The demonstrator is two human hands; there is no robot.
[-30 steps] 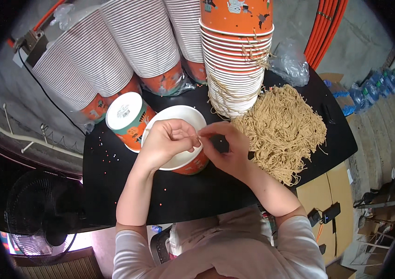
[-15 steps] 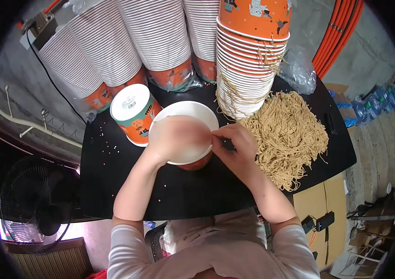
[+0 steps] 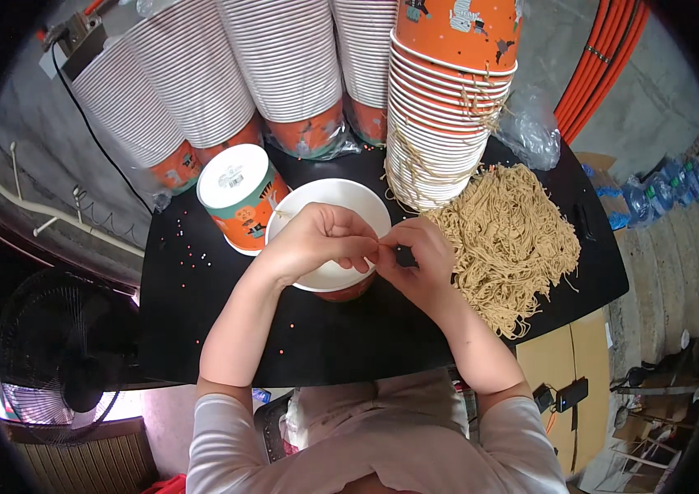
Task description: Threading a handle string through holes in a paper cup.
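A white-lined paper bucket (image 3: 329,191) with an orange outside stands upright in front of me, its mouth facing up. Over its mouth, my left hand (image 3: 324,241) is closed, thumb and fingers pinched together. My right hand (image 3: 419,251) meets it fingertip to fingertip at the bucket's right rim, also in a pinch. Whatever lies between the fingertips is too small to make out. A short tan strand shows at the bucket's left rim. Beside my right hand lies a big heap of tan cords (image 3: 514,243). My left hand and wrist hide part of the bucket's inside.
An orange and green bucket (image 3: 238,206) sits upside down at the left. Tall stacks of nested buckets (image 3: 292,66) line the back. Another stack (image 3: 440,140), draped with cords, rises behind the heap. Tiny beads dot the black table (image 3: 349,346). A fan (image 3: 61,354) stands at lower left.
My left hand, blurred over the bucket's mouth before, now shows sharply with its fingertips against the right hand's. My right hand has hardly moved.
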